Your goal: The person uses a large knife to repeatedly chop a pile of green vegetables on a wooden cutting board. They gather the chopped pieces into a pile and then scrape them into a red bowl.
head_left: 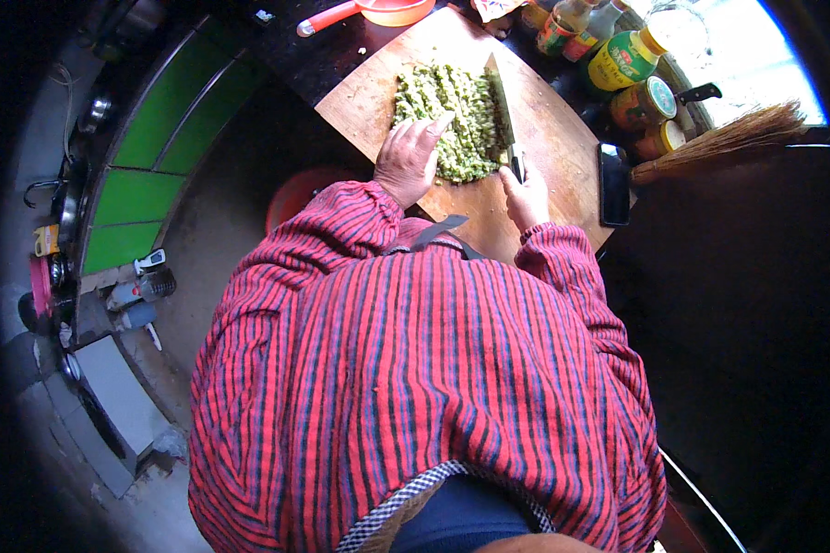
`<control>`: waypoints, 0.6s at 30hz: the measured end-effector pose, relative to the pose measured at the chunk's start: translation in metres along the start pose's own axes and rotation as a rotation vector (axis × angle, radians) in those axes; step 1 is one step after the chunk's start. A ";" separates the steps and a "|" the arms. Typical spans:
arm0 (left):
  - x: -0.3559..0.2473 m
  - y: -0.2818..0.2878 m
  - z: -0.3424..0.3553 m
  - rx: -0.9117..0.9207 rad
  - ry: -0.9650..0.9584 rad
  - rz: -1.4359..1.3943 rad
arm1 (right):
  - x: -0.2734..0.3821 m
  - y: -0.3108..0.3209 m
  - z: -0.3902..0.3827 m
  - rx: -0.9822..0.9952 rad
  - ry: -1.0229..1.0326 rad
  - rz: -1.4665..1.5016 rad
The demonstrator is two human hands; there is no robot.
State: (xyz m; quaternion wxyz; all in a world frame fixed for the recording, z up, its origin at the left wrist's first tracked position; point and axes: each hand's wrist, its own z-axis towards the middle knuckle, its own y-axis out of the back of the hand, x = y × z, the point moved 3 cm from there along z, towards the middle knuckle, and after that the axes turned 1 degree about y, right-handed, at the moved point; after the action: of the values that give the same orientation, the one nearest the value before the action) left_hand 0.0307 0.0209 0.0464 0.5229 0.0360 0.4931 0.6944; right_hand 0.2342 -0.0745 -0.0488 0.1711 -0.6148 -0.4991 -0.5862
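A pile of finely chopped green vegetable (461, 152) lies on a wooden cutting board (549, 129). My left hand (409, 157) rests against the left side of the pile, fingers slightly bent and reaching onto the pieces, holding nothing that I can make out. My right hand (526, 192) grips the dark handle of a cleaver (503, 106), its blade standing along the pile's right side. Both forearms are in red striped sleeves.
An orange-handled bowl (397, 9) sits beyond the board. Several jars and bottles (625, 60), a straw broom (719, 143) and a black phone (614, 184) line the right. A red basin (295, 194) is low on the left, near green cabinets (124, 198).
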 end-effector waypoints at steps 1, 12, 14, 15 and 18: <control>0.000 0.003 0.000 -0.007 0.013 -0.003 | 0.015 -0.003 -0.005 0.026 0.036 0.008; -0.002 -0.001 -0.015 0.095 0.057 -0.069 | 0.050 -0.011 -0.031 0.063 0.365 -0.136; -0.001 0.001 -0.013 0.032 0.035 -0.074 | 0.040 -0.015 -0.028 0.123 0.356 -0.284; -0.001 0.001 -0.012 0.001 0.024 -0.077 | 0.035 -0.017 -0.024 0.173 0.306 -0.365; -0.003 0.008 -0.011 -0.020 0.021 -0.083 | 0.055 -0.018 -0.031 0.184 0.313 -0.261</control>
State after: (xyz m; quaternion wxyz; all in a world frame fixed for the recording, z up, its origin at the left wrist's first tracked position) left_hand 0.0208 0.0118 0.0481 0.5463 0.0030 0.4925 0.6775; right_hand 0.1927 -0.0686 0.0010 0.2244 -0.4283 -0.5933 -0.6436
